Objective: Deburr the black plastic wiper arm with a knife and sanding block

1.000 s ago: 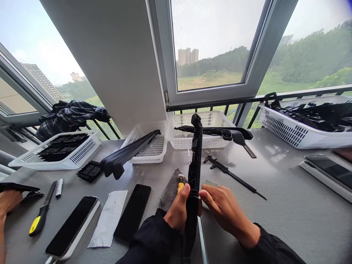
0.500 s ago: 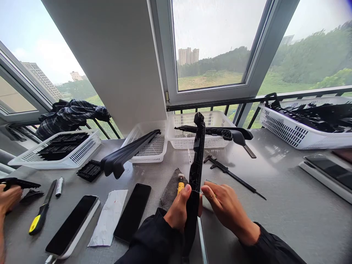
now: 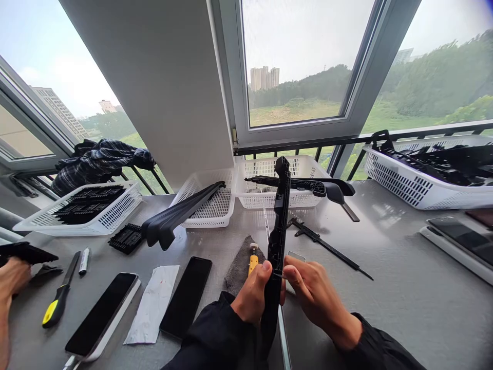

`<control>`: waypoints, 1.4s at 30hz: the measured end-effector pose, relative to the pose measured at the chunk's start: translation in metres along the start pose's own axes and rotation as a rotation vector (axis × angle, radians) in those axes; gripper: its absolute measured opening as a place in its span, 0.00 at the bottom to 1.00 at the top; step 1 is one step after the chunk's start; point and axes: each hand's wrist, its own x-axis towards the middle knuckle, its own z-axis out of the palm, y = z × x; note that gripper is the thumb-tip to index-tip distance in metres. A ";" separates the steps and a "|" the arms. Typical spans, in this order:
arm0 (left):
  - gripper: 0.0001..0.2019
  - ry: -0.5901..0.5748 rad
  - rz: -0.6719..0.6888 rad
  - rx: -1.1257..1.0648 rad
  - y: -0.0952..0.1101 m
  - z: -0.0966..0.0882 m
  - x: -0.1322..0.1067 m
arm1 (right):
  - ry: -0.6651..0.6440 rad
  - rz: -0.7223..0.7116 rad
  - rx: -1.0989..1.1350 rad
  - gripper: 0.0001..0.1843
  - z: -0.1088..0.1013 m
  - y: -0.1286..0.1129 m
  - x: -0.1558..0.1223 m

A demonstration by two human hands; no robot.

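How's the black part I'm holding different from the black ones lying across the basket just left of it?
Pose: the held part stands nearly upright; the leaning parts slant across a basket, jutting past its rim. Contact: the left hand grips the held part, right hand pinched at its side; the leaning parts are untouched. Face: the held part shows ribs and notches; the leaning parts look smooth. Both are long, narrow and black.

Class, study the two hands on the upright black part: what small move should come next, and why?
Probably press the thin sliver inward: the left hand grips the black part upright, and the right hand pinches it at the part's edge.
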 end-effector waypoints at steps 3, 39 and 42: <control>0.45 0.002 0.011 0.013 0.004 0.002 0.000 | 0.025 0.000 -0.037 0.41 0.001 0.000 0.000; 0.37 0.183 0.428 0.441 -0.001 -0.011 -0.007 | 0.162 -0.021 -0.224 0.37 -0.004 0.009 0.000; 0.35 0.157 0.495 0.532 0.001 -0.013 -0.008 | 0.246 -0.042 -0.208 0.35 -0.009 0.005 0.001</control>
